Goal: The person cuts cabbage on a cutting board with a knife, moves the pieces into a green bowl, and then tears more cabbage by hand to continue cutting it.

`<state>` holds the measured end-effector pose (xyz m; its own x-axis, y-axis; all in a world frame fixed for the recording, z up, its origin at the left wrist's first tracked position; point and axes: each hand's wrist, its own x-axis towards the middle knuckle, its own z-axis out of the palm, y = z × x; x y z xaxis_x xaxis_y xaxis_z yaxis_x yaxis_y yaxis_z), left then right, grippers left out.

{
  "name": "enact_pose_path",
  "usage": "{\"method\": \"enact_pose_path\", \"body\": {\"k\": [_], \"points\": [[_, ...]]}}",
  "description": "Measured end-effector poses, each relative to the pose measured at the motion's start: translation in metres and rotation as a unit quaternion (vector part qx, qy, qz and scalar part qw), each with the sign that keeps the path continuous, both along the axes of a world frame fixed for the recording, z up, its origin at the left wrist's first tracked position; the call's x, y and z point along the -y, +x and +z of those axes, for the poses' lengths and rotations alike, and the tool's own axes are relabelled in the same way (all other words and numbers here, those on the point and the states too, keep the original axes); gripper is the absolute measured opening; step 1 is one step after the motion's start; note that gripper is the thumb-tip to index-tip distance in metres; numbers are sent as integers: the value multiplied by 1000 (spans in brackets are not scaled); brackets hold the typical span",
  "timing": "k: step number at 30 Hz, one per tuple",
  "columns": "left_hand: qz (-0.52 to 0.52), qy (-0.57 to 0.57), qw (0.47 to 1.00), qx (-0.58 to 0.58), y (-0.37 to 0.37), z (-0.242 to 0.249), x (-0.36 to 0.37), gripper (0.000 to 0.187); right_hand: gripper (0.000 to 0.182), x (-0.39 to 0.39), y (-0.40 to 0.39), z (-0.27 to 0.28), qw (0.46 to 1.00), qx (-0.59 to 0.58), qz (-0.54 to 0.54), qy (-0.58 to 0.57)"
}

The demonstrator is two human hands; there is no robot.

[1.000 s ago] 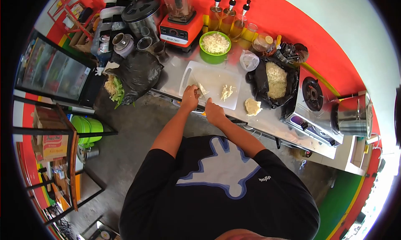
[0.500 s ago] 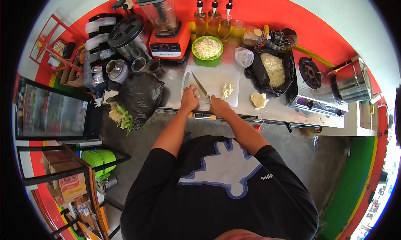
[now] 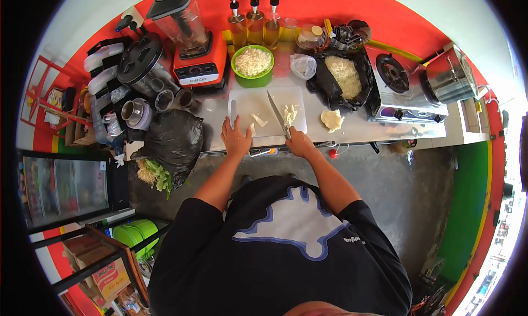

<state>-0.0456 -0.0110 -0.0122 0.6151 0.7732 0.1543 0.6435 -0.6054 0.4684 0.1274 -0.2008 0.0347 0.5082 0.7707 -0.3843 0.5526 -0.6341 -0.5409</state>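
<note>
My right hand [image 3: 300, 143] is closed around the handle of a kitchen knife [image 3: 277, 110], its blade slanting up and left over a white cutting board [image 3: 250, 97]. Fingers spread, my left hand [image 3: 236, 140] rests at the board's lower left corner. Beside its fingertips lie thin pale slices [image 3: 259, 120], which look like pieces of a vegetable. Just right of the blade sits a small heap of pale shreds [image 3: 289, 116]. A cream-coloured lump [image 3: 331, 120], cut or peeled, lies on the steel counter [image 3: 379, 130] to the right of the board.
Behind the board stand a green bowl [image 3: 254, 81] of white shreds, a red blender [image 3: 199, 68] and pump bottles [image 3: 254, 27]. Right are a black bag [image 3: 318, 86] of pale shreds and a gas stove [image 3: 408, 118]. A black plastic bag [image 3: 175, 140] with greens hangs over the left edge.
My left hand has opened and moved left, away from the knife, leaving pale slices on the board. The knife in my right hand has shifted rightward on the board, nearer the shreds. The view has moved.
</note>
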Motion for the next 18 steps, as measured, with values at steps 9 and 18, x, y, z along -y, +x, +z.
{"method": "enact_pose_path", "body": {"k": [9,18], "points": [[-16,-17,997,-78,19,34,11,49,36,-20,-24,-2,999,10,42,19],[-56,20,998,18,3,30,10,25,36,-42,-20,-1,998,2,-33,59]]}}
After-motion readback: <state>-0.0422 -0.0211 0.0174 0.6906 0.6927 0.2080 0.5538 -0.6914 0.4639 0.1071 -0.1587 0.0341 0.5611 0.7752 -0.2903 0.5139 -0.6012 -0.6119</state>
